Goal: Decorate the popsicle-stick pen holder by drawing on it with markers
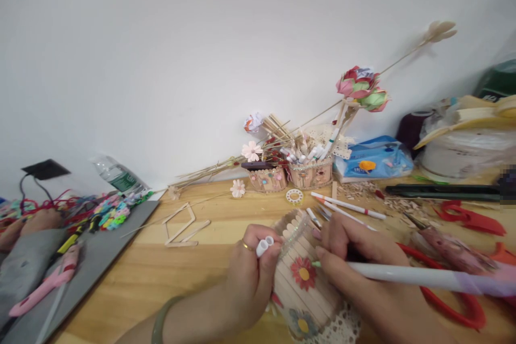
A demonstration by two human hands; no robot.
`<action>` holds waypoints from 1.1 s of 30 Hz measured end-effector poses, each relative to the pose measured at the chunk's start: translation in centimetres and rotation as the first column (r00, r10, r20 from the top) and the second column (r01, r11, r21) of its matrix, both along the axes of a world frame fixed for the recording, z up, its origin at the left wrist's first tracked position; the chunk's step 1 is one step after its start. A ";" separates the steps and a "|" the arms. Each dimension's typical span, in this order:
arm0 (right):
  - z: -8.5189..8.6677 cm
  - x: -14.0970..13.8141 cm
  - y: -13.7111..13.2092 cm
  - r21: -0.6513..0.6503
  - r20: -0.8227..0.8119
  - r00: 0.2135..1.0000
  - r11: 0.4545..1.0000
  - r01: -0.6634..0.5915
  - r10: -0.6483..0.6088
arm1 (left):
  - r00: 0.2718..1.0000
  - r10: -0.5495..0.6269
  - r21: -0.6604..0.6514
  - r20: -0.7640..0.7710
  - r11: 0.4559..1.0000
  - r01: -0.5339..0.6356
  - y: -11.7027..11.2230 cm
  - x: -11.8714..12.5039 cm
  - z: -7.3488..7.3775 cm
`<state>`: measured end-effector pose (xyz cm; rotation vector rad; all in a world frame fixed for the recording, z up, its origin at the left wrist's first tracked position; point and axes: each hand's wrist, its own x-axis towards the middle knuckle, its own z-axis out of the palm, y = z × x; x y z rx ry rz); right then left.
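My right hand [366,279] is closed round a white-barrelled marker [415,276]. The marker's light green tip touches the wood right beside a red flower [297,269] with a yellow centre. That flower decorates a holder made of craft sticks [318,301], tilted in front of me, with a glitter band along its scalloped rim and lace [342,328] at its other end. A dark grey-blue flower [304,323] shows lower down. My left hand [248,271] is closed, pinching two white marker caps [264,246] and steadying the holder's edge.
Two decorated craft-stick pots [310,174] with markers and flowers stand against the wall. Markers [355,206], a tape roll [294,196], red-handled scissors [463,306] and a pink glue gun [455,250] lie around. Another person's sleeve [28,263] rests at left near a pink glue gun [48,287].
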<state>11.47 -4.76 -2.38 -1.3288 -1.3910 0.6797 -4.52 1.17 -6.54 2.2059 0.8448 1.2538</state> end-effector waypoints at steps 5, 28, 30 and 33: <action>-0.7 0.0 0.0 -0.039 -0.102 0.994 0.999 0.025 -0.029 | 0.999 0.031 -0.031 0.015 0.999 -0.030 0.0 0.1 0.1; -1.3 0.0 -0.5 0.009 0.001 1.000 1.000 -0.014 0.014 | 0.963 0.192 -0.246 0.191 0.959 -0.142 -2.0 0.8 -0.7; -1.3 -0.1 -0.5 0.022 0.032 0.999 1.000 -0.004 0.003 | 0.962 0.191 -0.252 0.193 0.958 -0.140 -2.0 0.8 -0.7; -1.3 -0.6 -0.3 0.066 0.035 0.997 0.996 0.063 -0.065 | 0.959 0.210 -0.252 0.189 0.955 -0.160 -2.0 0.9 -0.4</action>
